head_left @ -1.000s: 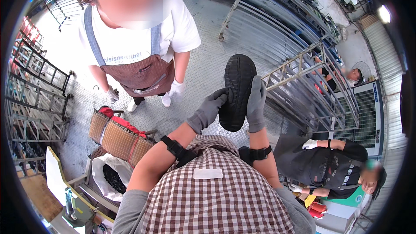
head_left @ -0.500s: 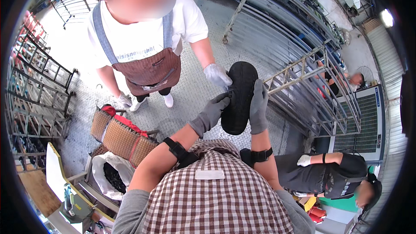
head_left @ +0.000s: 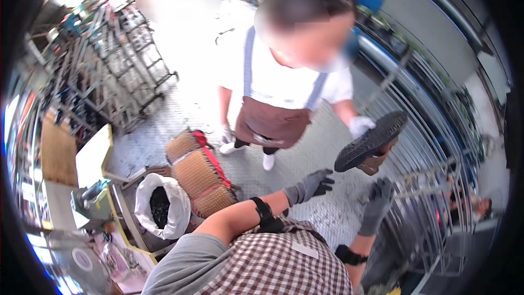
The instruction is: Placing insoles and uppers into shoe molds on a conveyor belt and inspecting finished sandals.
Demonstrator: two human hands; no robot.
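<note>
Fingers of my L hand (head_left: 310,187) and R hand (head_left: 376,203) spread, empty; shoe (head_left: 372,142) up-right in co-worker's glove (head_left: 360,126), sole tilted, R hand nearer.

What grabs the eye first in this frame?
The black-soled shoe, tilted sole-up at right, in the white-gloved hand of a person in a brown apron standing opposite. Below it, the wearer's grey-gloved left hand and right hand are empty, fingers spread. A woven basket sits on the floor at centre-left beside a white sack.
</note>
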